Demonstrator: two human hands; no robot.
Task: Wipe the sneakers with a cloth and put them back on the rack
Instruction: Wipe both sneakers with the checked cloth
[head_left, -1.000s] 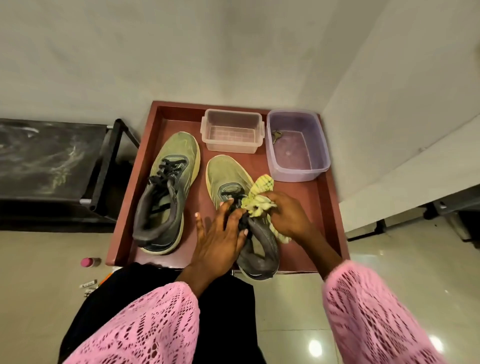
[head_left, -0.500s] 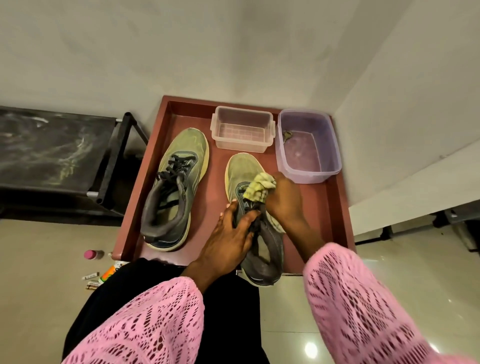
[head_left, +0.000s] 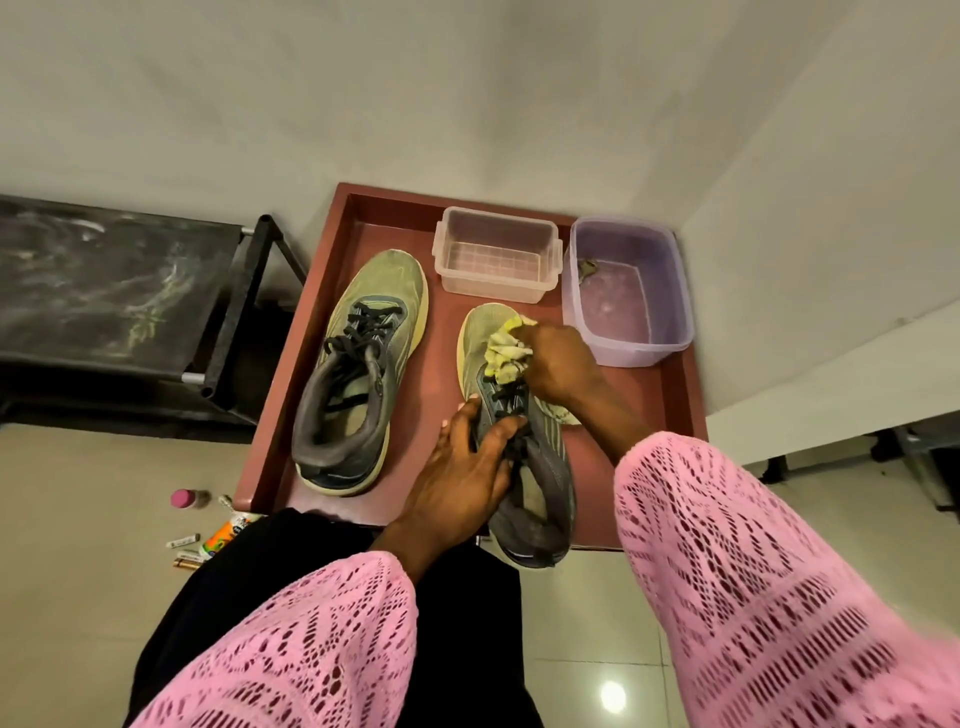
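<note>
Two olive-green and grey sneakers lie on a dark red tray table. The left sneaker lies untouched with its toe pointing away from me. My left hand grips the right sneaker at its laces and tongue. My right hand holds a bunched yellow-green cloth and presses it on that sneaker's toe area, just ahead of the laces. The heel of the right sneaker hangs over the tray's near edge.
A clear plastic box and a purple tub with water stand at the tray's back. A black rack stands to the left by the wall. Small bottles and tubes lie on the tiled floor at the left.
My right hand has slid the cloth forward along the right sneaker, from the laces toward the toe. My left hand keeps its hold on the laces.
</note>
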